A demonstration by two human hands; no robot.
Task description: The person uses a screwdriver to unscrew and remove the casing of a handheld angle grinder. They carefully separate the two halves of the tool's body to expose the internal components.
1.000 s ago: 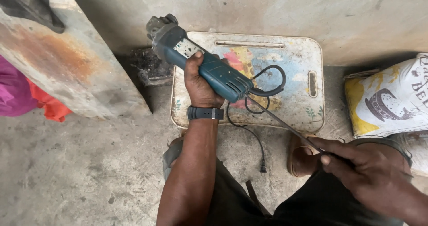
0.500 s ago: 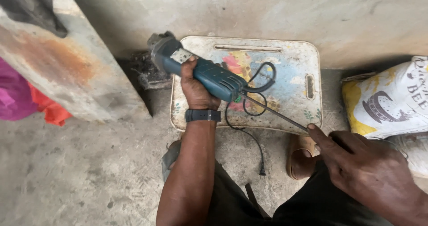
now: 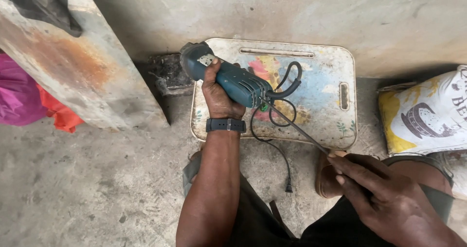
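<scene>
While the left hand (image 3: 220,97) grips a blue grinder (image 3: 228,77) over a worn tray (image 3: 331,125), the right hand (image 3: 389,201) pinches its cord (image 3: 296,126).

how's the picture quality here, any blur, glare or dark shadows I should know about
Head view: soft even daylight, no glare. The angle grinder and left hand are sharp. The right hand, near the lens, looks slightly soft. A dark shadow fills the gap beside the rusty slab. Edges bend slightly from the wide lens.
</scene>
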